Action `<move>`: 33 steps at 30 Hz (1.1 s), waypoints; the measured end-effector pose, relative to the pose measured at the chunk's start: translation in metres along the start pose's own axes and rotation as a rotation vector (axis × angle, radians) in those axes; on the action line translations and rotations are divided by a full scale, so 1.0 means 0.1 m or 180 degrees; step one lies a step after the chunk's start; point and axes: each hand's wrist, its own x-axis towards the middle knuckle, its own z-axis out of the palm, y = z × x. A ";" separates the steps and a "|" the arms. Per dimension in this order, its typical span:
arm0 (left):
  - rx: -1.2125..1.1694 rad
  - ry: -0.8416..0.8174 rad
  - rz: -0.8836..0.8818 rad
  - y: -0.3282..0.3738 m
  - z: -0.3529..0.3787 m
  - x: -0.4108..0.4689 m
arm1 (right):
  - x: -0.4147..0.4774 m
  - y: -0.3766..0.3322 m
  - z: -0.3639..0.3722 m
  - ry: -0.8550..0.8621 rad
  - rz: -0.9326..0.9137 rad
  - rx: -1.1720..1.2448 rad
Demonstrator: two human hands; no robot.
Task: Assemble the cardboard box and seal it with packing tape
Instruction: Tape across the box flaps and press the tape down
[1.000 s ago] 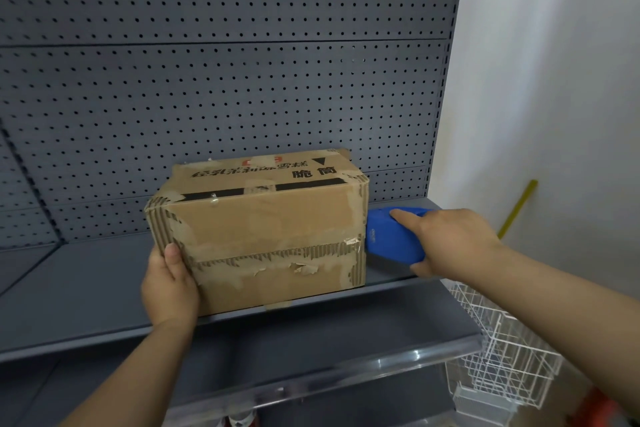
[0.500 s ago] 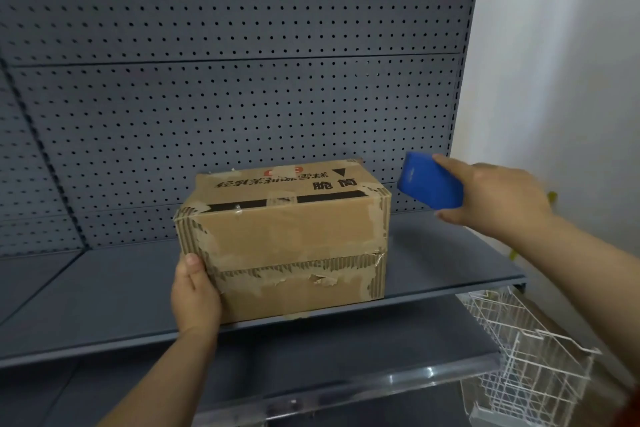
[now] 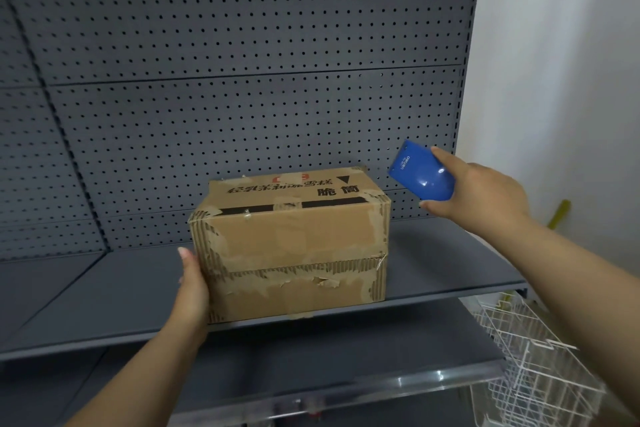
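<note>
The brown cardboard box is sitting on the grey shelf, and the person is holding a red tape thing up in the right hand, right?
Nearly. In the head view the tape dispenser in the right hand is blue, not red. The brown cardboard box does sit on the grey shelf.

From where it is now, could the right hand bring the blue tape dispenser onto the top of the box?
Probably yes. The right hand holds the blue tape dispenser in the air just past the box's right top corner, with nothing between them; the left hand only steadies the box's left side.
</note>
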 end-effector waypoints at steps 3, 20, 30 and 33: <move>0.0662 0.1086 0.0603 0.18 0.22 -0.40 | -0.01 0.03 0.00 0.0022 0.0023 0.0096; 0.6375 -0.1246 0.6130 0.43 1.84 -0.84 | -0.14 0.21 0.07 -0.0166 -0.0041 0.0161; 0.5893 -0.1278 0.6339 0.29 1.95 -0.67 | -0.12 0.18 -0.02 0.0006 -0.0143 0.0394; 0.6213 -0.1480 0.5670 0.32 1.93 -0.85 | -0.10 0.10 -0.11 0.0069 -0.0166 0.0532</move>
